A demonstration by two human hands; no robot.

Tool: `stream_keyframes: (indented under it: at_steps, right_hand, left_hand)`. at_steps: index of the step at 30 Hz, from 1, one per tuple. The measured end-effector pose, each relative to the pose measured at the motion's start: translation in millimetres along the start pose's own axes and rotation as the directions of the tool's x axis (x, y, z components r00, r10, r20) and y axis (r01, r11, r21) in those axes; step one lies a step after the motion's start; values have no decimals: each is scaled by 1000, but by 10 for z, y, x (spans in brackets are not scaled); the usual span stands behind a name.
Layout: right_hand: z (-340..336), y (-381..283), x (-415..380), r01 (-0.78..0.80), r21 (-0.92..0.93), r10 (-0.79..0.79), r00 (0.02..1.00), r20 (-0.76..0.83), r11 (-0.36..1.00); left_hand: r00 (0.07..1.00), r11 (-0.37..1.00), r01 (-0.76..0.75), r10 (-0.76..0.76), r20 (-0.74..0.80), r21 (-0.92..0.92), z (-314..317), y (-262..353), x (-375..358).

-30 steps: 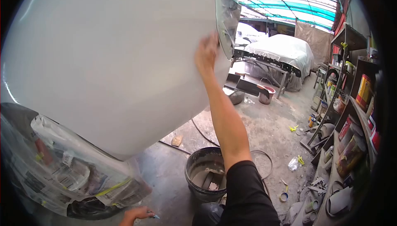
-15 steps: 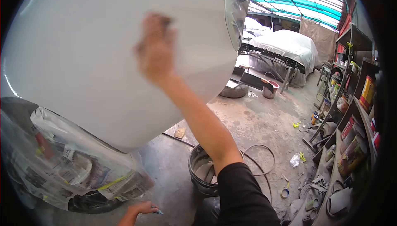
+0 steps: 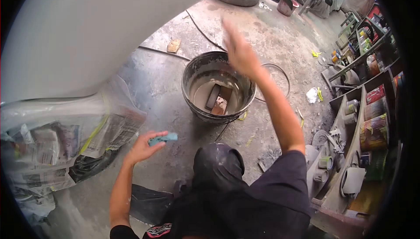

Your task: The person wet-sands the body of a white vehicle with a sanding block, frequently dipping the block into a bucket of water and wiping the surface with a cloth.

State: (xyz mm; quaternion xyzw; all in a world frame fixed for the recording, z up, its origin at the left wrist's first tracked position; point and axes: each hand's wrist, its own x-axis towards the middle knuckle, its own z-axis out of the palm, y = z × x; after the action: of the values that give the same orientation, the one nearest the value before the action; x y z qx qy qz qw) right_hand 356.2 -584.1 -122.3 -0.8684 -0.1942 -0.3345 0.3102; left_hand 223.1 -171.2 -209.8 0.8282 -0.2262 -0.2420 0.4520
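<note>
Head view: left hand (image 3: 143, 147) holds blue piece (image 3: 170, 137); newsprint (image 3: 46, 146) (unreadable)

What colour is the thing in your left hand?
Light blue-green: the small piece in the left hand, seen best in the head view.

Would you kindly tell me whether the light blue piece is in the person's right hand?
No, the left hand holds the light blue piece, well apart from the right hand.

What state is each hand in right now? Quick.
Left hand: closed on a blue pad.
Right hand: open; too blurred to tell whether it holds anything.
</note>
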Motion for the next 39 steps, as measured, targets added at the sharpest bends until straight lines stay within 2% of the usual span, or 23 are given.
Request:
stream_keyframes:
  at_steps: [1, 2, 4, 5, 6, 7, 9, 12, 13, 16, 18, 19, 22, 23, 26, 27, 30, 33, 35, 36, 37, 38, 39]
  right_hand:
    - [157, 254, -511, -146, 19, 140, 974, 179, 989]
    - [305, 340, -927, -293, -71, 301, 904, 303, 953]
    - [515, 379, -1521, -346, -107, 357, 826, 437, 932]
    - [538, 292, -1669, -343, -188, 388, 729, 564, 920]
    - [545, 197, -1770, -327, -263, 415, 609, 676, 908]
    - [522, 129, -1830, -224, -292, 368, 579, 727, 930]
    - [492, -5, -1989, -258, -368, 444, 625, 642, 893]
    - [472, -111, -2199, -273, -464, 500, 715, 488, 843]
    - [445, -200, -2232, -289, -504, 538, 703, 465, 814]
    - [456, -424, -2431, -321, -562, 602, 671, 433, 762]
    - [466, -585, -2566, -361, -517, 610, 637, 472, 776]
    - [489, -636, -2665, -357, -483, 587, 629, 509, 800]
    - [347, -717, -2706, -434, -400, 586, 511, 629, 807]
    - [304, -734, -2731, -525, -337, 606, 509, 611, 782]
    - [187, -788, -2729, -691, -175, 638, 499, 586, 702]
    - [140, -806, -2688, -702, -163, 633, 487, 601, 694]
    - [123, -764, -2694, -688, -180, 638, 500, 585, 704]
    - [226, -679, -2599, -690, -210, 669, 506, 545, 693]
    - [278, -612, -2484, -642, -229, 632, 515, 579, 732]
    - [254, -561, -2338, -614, -236, 610, 519, 598, 753]
    - [214, -458, -2162, -705, -143, 606, 465, 646, 694]
    - [322, -265, -2217, -704, 38, 556, 592, 584, 709]
    - [287, -168, -2064, -758, 123, 589, 587, 555, 640]
  left_hand:
    - [998, 999, -46, 46, -48, 12, 3, 158, 135]
    - [991, 995, -93, 95, -96, 24, 22, 309, 296]
    - [963, 981, -182, 190, -190, 62, 94, 604, 693]
    - [942, 971, -222, 237, -237, 88, 154, 724, 932]
    - [932, 961, -259, 276, -234, 98, 223, 781, 1202]
    - [923, 950, -293, 310, -226, 107, 302, 824, 1458]
    - [973, 971, -187, 205, -109, 151, 494, 869, 1935]
    - [992, 738, -103, 28, 122, 667, 937, 703, 2482]
    - [979, 672, -75, -91, 183, 737, 1096, 576, 2586]
    - [833, 451, -77, -462, 306, 889, 1538, 91, 2763]
    - [744, 386, -230, -522, 417, 893, 1743, 24, 2675]
    - [786, 347, -228, -485, 383, 910, 1927, -230, 2573]
    - [848, 407, -109, -438, 299, 907, 2293, -400, 2315]
    - [870, 397, -124, -397, 292, 909, 2356, -496, 2257]
    - [877, 641, 148, -436, 199, 753, 2490, -909, 2282]
    - [948, 612, 92, -296, 120, 785, 2526, -1000, 2261]
    - [892, 678, 60, -366, 265, 732, 2391, -1206, 2597]
    - [968, 617, 252, -176, -181, 746, 2666, -1659, 2490]
    - [957, 484, 273, -51, -285, 831, 2983, -2374, 2483]
    - [977, 515, 165, -203, -67, 841, 2793, -2204, 2556]
    - [946, 576, 105, -310, 98, 810, 2602, -2018, 2602]
    - [877, 645, 73, -405, 259, 761, 2461, -1952, 2656]
    - [814, 719, 91, -452, 364, 689, 2414, -2133, 2712]
